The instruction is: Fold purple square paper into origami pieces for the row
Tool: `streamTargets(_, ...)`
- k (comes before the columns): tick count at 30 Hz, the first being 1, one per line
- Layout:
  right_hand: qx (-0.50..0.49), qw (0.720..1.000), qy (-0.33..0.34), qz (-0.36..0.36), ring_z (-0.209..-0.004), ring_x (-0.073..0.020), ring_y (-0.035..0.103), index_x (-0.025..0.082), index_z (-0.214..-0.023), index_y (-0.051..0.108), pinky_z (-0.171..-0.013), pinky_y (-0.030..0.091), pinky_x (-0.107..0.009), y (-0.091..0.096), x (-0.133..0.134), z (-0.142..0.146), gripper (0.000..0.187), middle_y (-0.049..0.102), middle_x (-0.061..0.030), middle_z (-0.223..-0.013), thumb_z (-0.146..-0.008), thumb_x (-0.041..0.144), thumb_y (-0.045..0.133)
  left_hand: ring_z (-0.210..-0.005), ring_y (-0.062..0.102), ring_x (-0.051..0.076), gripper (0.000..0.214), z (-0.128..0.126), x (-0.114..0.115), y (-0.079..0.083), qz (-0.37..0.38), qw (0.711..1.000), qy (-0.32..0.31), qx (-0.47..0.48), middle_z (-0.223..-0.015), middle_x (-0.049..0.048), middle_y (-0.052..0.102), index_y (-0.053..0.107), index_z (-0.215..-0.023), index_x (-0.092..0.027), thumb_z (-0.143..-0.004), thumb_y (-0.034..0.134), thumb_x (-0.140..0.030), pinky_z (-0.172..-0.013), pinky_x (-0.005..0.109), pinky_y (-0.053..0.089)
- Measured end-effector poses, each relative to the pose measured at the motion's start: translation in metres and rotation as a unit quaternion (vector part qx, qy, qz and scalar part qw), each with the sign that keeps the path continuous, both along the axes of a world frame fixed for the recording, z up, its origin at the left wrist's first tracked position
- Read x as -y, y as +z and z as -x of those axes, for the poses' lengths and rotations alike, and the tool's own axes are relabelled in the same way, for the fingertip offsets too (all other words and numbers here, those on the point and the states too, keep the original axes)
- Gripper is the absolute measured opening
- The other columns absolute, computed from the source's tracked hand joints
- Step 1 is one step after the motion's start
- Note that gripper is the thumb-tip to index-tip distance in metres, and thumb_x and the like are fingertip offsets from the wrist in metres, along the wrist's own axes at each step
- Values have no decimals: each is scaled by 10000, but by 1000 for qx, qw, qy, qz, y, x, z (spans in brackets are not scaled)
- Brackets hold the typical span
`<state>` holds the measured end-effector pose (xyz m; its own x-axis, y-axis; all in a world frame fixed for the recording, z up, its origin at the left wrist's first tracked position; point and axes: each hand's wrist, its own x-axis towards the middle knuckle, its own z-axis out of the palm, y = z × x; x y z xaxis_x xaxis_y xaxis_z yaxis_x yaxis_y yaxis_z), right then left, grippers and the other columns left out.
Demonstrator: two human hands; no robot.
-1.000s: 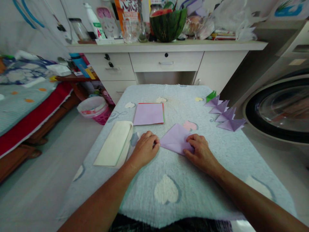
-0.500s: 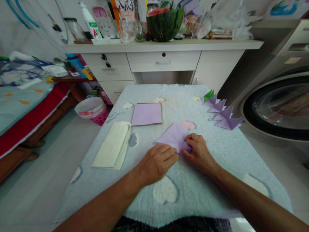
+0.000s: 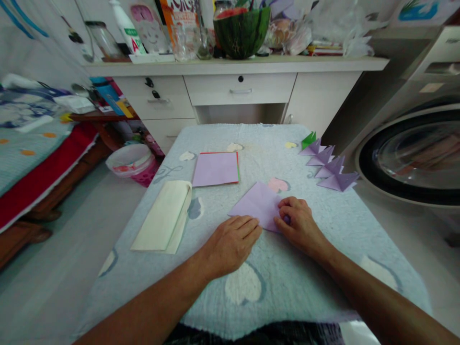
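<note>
A folded sheet of purple origami paper (image 3: 259, 203) lies on the cloth-covered table in front of me. My left hand (image 3: 235, 239) rests along its lower left edge, fingers lying flat and side by side. At the right corner, my right hand (image 3: 297, 221) has its thumb and curled fingers closed on the paper, hiding that corner. Beyond them lies a square stack of coloured paper (image 3: 216, 169) with a purple sheet on top. Folded purple paper pieces (image 3: 338, 181) stand in a row at the far right, with a green piece (image 3: 308, 140) at the back end.
A folded cream paper (image 3: 161, 218) lies on the left of the table (image 3: 273, 287). Behind stands a white cabinet (image 3: 240, 88) bearing a cut watermelon (image 3: 242, 36). A washing machine (image 3: 413, 96) is on the right, a pink bin (image 3: 132, 163) on the floor at left.
The left fingers have flattened and straightened along the paper's lower edge. My right hand has shifted slightly right at the corner. The whole view has moved a little.
</note>
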<state>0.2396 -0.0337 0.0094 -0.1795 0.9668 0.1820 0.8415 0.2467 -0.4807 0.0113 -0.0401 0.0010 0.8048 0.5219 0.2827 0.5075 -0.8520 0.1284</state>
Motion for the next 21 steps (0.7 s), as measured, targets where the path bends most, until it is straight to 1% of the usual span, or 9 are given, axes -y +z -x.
streamTargets(4,14,1000,-18,-12,-946,-264,495,194,-616,589,-821,385,-423,-1,1,1,147,601,-86,-978,-747,191,656,-1175,564,238,322,1,0,0,3,1000,-1,2,-1288,98,615,559,-1249,-140,-942,470,-177,-1019,420,474)
streamTargets(9,21,999,-23,-10,-942,-270,494,197,-617,594,-816,389,-430,-2,0,-3,146,597,-84,-970,-703,212,711,-1185,565,237,331,2,-1,0,8,1000,-9,11,-1285,103,619,566,-1248,-154,-931,469,-161,-1015,434,482)
streamTargets(13,8,1000,-23,-2,-969,-269,496,202,-637,625,-837,387,-437,-2,-1,-9,106,602,-82,-1005,-732,201,671,-1181,572,241,324,1,-1,1,10,1000,-6,7,-1283,101,623,574,-1239,-156,-933,470,-170,-1007,434,488)
streamTargets(16,2,1000,-27,-1,-970,-263,499,204,-637,637,-837,388,-436,-4,-2,-11,120,609,-80,-1018,-756,187,630,-1188,570,240,325,1,-1,2,15,1000,-6,6,-1281,103,624,574,-1238,-156,-930,472,-168,-1011,433,487)
streamTargets(21,5,999,-33,7,-962,-262,499,200,-640,640,-834,386,-428,-3,-3,-10,114,609,-84,-1012,-753,189,626,-1213,558,243,340,2,-1,2,16,1000,-3,4,-1309,109,606,558,-1257,-153,-929,472,-168,-1023,434,481)
